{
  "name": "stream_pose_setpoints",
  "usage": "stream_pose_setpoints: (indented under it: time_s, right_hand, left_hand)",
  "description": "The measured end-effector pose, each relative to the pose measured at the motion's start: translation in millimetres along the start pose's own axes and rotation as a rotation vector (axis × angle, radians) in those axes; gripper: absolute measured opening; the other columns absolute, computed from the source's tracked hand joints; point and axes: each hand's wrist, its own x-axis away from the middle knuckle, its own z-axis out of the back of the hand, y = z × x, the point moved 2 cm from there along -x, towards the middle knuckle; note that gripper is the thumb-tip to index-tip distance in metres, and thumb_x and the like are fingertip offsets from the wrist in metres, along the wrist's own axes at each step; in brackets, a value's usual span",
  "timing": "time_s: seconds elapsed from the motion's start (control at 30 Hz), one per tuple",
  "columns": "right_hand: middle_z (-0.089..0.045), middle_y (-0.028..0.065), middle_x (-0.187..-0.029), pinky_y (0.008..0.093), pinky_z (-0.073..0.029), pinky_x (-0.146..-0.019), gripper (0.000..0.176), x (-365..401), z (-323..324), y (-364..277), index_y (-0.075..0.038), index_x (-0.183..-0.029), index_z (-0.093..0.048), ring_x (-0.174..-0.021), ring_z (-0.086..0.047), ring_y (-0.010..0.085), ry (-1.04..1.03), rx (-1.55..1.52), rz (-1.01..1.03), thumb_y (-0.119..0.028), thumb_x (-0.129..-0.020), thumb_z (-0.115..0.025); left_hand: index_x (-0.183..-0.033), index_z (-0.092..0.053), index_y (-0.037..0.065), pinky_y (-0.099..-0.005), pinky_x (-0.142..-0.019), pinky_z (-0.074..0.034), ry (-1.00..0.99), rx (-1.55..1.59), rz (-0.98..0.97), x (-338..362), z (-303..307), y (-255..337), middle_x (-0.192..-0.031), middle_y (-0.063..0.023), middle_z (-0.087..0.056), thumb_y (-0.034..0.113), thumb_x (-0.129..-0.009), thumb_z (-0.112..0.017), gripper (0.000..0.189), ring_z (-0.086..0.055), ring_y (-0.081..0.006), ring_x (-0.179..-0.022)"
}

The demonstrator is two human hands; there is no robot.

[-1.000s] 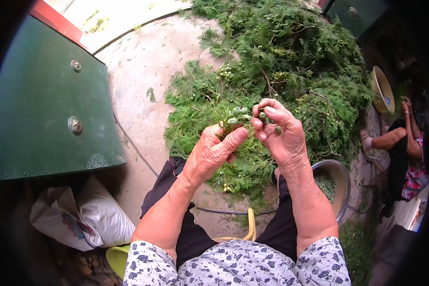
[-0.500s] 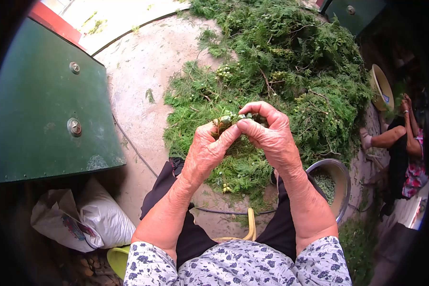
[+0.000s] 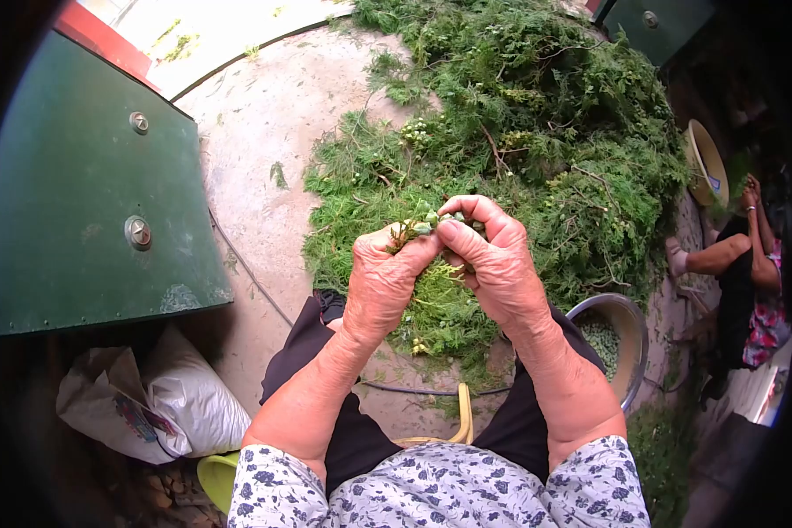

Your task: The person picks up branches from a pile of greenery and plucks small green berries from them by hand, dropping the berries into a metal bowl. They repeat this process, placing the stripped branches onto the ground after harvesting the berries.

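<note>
Sprig [image 3: 418,227] of green pods sits at the centre of the frame, pinched between both my hands above my lap. Far left stand a green panel [image 3: 88,202] and a white sack [image 3: 180,396], well apart from it. My left hand [image 3: 380,286] is closed round the stem, thumb pressed on top. My right hand [image 3: 495,264] curls over the tip, fingertips nipping the pods. As I judge it, the pods are small and could slip through my fingers into the heap [image 3: 537,132] beyond and be lost among the green. A hard tug could snap the stem. The bowl [image 3: 632,327] lies lower right by my knee, so loose pods may miss it.
</note>
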Motion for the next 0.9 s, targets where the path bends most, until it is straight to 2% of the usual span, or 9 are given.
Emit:
stream_pose_setpoints:
  time_s: [0.03,0.13,0.27,0.33,0.43,0.57,0.7,0.73,0.9]
  right_hand:
    - [-0.053,-0.0009,-0.073,0.0151,-0.033,-0.044,0.016,-0.6,1.2,0.2,-0.006,-0.096,-0.056,-0.059,-0.045,0.0011,0.001,-0.001,0.0,-0.015,-0.084,-0.062]
    - [-0.051,-0.0018,-0.075,0.0156,-0.031,-0.041,0.014,-3.7,6.6,6.8,-0.005,-0.097,-0.052,-0.056,-0.044,0.0035,-0.103,-0.404,-0.16,-0.012,-0.087,-0.058]
    - [-0.051,0.0004,-0.076,0.0161,-0.032,-0.041,0.014,-3.5,10.1,10.1,-0.004,-0.097,-0.051,-0.057,-0.044,0.0052,-0.127,-0.547,-0.165,-0.011,-0.087,-0.057]
    - [-0.053,0.0046,-0.08,0.0174,-0.034,-0.041,0.012,-5.8,17.0,6.7,-0.004,-0.097,-0.05,-0.059,-0.047,0.0086,-0.121,-0.695,-0.133,-0.008,-0.087,-0.055]
    - [-0.054,0.0077,-0.083,0.0194,-0.036,-0.042,0.011,-7.3,21.7,-3.4,-0.004,-0.096,-0.049,-0.061,-0.049,0.0116,-0.179,-0.621,-0.03,-0.005,-0.085,-0.053]
    - [-0.055,0.0068,-0.085,0.0193,-0.036,-0.044,0.011,-1.7,21.3,-9.0,-0.005,-0.093,-0.05,-0.063,-0.051,0.0132,-0.062,-0.505,-0.097,-0.009,-0.084,-0.054]
    - [-0.055,0.0021,-0.085,0.0157,-0.032,-0.039,0.022,-1.4,20.2,-10.2,-0.005,-0.103,-0.054,-0.055,-0.047,0.0056,-0.067,-0.286,-0.118,-0.014,-0.082,-0.056]
    - [-0.056,-0.0016,-0.078,0.0161,-0.032,-0.043,0.023,-1.5,20.0,-11.8,-0.005,-0.105,-0.056,-0.056,-0.047,0.003,-0.104,-0.276,-0.137,-0.014,-0.084,-0.058]
    - [-0.053,-0.0053,-0.073,0.0151,-0.032,-0.043,0.021,0.8,15.8,-11.2,-0.005,-0.099,-0.059,-0.055,-0.043,0.0002,-0.132,-0.068,-0.107,-0.02,-0.084,-0.062]
  left_hand:
    - [-0.087,-0.063,0.0,-0.0203,-0.054,-0.043,-0.001,-0.001,0.0,1.0,-1.4,3.4,-0.073,-0.0001,-0.061,0.009,-0.085,-0.057,0.011,-0.053,-0.0044,-0.063]
    - [-0.089,-0.061,-0.002,-0.0253,-0.056,-0.054,-0.007,0.271,0.164,3.1,-4.6,9.7,-0.077,-0.0075,-0.064,0.005,-0.081,-0.058,0.011,-0.063,-0.0137,-0.064]
    - [-0.087,-0.062,-0.001,-0.0233,-0.057,-0.051,-0.028,0.319,0.198,2.9,-5.1,15.4,-0.077,-0.0053,-0.063,0.006,-0.08,-0.06,0.01,-0.061,-0.0105,-0.063]
    - [-0.084,-0.064,0.001,-0.0211,-0.057,-0.047,-0.026,0.285,0.22,3.7,-4.1,18.1,-0.074,-0.002,-0.063,0.007,-0.078,-0.061,0.009,-0.057,-0.0066,-0.063]
    - [-0.083,-0.066,0.003,-0.0196,-0.058,-0.043,-0.053,0.152,0.219,2.7,-0.4,16.5,-0.072,0.001,-0.062,0.008,-0.077,-0.062,0.009,-0.054,-0.0038,-0.064]
    - [-0.09,-0.067,0.002,-0.0168,-0.056,-0.039,-0.192,0.033,0.217,3.2,-7.3,18.6,-0.073,0.0013,-0.063,0.01,-0.076,-0.062,0.017,-0.05,-0.0023,-0.061]
    - [-0.09,-0.068,0.002,-0.0179,-0.054,-0.036,-0.253,-0.043,0.231,2.5,-5.4,14.0,-0.07,0.0035,-0.061,0.015,-0.077,-0.062,0.019,-0.047,-0.0014,-0.06]
    - [-0.09,-0.068,0.002,-0.0179,-0.054,-0.036,-0.253,-0.043,0.231,2.4,-4.0,14.7,-0.07,0.0035,-0.061,0.015,-0.077,-0.062,0.019,-0.047,-0.0014,-0.06]
    - [-0.08,-0.066,0.003,-0.0202,-0.052,-0.036,-0.282,-0.14,0.245,2.1,-1.7,18.3,-0.064,0.0062,-0.055,0.016,-0.077,-0.064,0.014,-0.044,-0.0018,-0.058]
